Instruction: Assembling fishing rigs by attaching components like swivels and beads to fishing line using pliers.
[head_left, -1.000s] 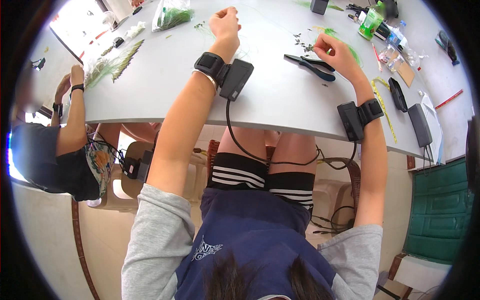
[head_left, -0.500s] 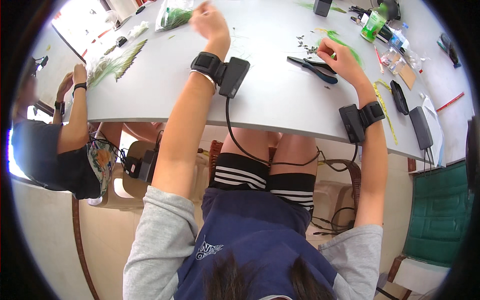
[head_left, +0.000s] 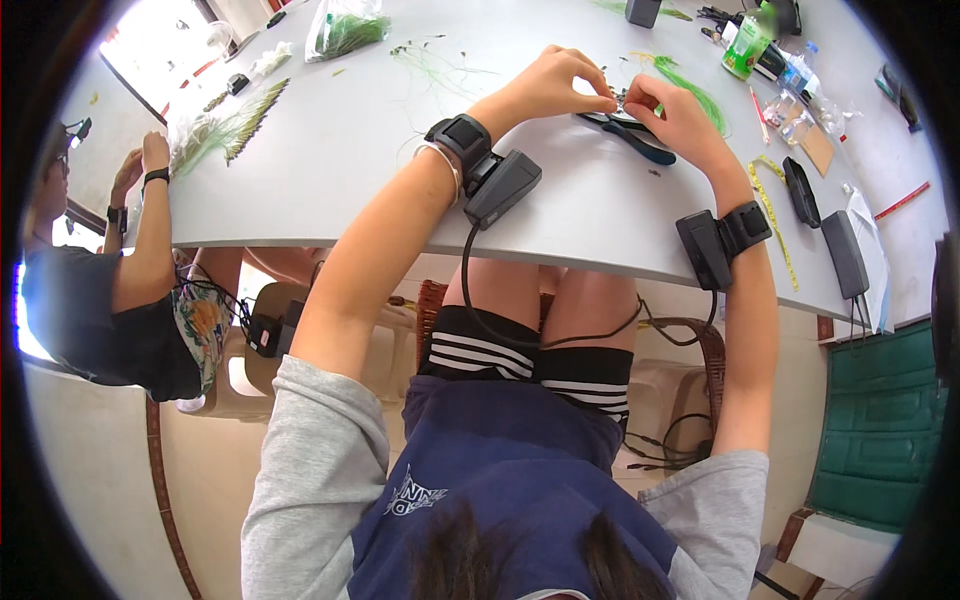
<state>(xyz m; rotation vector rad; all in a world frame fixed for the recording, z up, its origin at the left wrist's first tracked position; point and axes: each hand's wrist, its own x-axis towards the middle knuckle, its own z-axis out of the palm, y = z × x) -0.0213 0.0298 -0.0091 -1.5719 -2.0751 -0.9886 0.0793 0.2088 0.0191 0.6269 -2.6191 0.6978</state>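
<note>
My left hand (head_left: 562,85) reaches in from the left with thumb and fingers pinched together. Close beside it, my right hand (head_left: 680,115) is also closed in a pinch. What either one holds is too small to make out. Under and between the fingertips lie small dark bits (head_left: 619,96) and pliers with dark blue handles (head_left: 645,146), partly covered by my hands. A bundle of bright green strands (head_left: 697,97) rests just beyond my right hand. Fine pale green strands (head_left: 440,70) with dark ends are spread on the table left of my left hand.
On the grey-white table (head_left: 330,190) are a bag of green strands (head_left: 348,35), a fanned strand bundle (head_left: 250,125), a green bottle (head_left: 745,50), a yellow tape measure (head_left: 770,200) and a black case (head_left: 800,193). Another person (head_left: 110,290) sits at the left. Cables hang below my wrists.
My left hand has come from the far left-centre across to the right, beside my right hand. Thin strands show where it was. My right hand has barely moved.
</note>
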